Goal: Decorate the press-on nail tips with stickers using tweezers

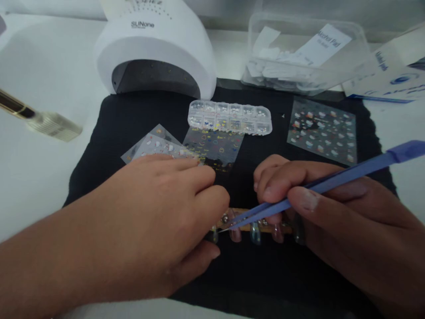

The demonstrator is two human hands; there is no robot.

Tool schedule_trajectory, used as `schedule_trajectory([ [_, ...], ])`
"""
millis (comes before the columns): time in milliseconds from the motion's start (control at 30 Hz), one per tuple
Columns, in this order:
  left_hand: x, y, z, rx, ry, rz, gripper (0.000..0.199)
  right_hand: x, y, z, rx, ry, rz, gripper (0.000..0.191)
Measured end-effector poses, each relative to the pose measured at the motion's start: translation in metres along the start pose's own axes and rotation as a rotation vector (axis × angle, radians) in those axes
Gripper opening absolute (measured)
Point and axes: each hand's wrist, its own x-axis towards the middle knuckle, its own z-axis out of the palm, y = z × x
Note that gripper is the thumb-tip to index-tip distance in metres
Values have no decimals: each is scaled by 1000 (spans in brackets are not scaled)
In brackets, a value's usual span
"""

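My right hand (312, 195) is closed around blue tweezers (348, 176), whose tips point left over a row of shiny false nails. A pinkish nail (235, 233), a blue one (255, 233) and another pink one (277, 233) are fixed along a thin wooden strip (245, 227). My left hand (172, 208) is at the strip's left end, fingers curled, beside a greenish nail (214, 235) that the tweezer tips nearly touch. The curled fingers hide the end of the strip and whatever they grip there.
Behind the hands are a clear compartment box (229, 117) and sticker sheets (322, 130) on a black mat (99, 141). Farther back stand a white SUNone lamp (156, 40) and a plastic tub (305, 84) of white pads. A brush (55, 125) is at the left.
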Motion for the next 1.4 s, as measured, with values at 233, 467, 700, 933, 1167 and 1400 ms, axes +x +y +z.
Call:
schedule_trajectory([
  [233, -4, 0, -1, 3, 12, 4, 13, -2, 2, 1, -4, -10, -6, 19],
  [467, -1, 0, -2, 4, 9, 1, 13, -2, 1, -1, 6, -32, -3, 20],
  [700, -1, 1, -1, 3, -1, -3, 14, -1, 0, 1, 43, -16, 9, 18],
  [933, 0, 0, 0, 1, 6, 1, 15, 3, -2, 3, 31, 19, 12, 19],
  [1167, -1, 0, -1, -3, 3, -6, 11, -1, 1, -1, 14, -32, -2, 20],
  [1400, -1, 0, -1, -15, 2, -6, 11, -2, 1, -1, 24, -25, -2, 20],
])
